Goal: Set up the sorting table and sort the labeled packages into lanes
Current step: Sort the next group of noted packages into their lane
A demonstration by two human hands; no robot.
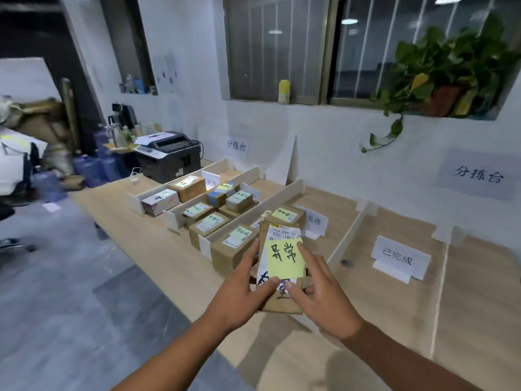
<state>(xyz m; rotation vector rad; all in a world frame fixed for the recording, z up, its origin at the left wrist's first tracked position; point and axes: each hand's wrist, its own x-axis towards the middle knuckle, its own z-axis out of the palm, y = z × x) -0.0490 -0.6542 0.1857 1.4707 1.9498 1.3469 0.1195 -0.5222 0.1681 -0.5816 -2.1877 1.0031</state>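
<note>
Sorting: package (280, 303) above tabletop's (158, 249) front edge.
Left hand (243, 292) and right hand (324, 293) clasp its sides, fingers curled; next, match note (284, 258) to a lane (335, 206).

The package (282, 304) you hold carries a yellow sticky note (284, 258) handwritten "异常". Above the note, the white shipping label (282, 232) shows "502B P021-06". Its remaining print and the blue handwriting below the note cannot be read whole.

At the right of the frame, a paper sign (479, 176) on the wall reads "分拣台". A smaller sign (236, 145) at upper centre reads the same.

On the table (380, 306), the tent card (400, 258) at right reads "已完成". The card (315, 222) just behind your package is partly hidden and shows "处理". The notes on the other boxes (239, 253) are too blurred to read.
</note>
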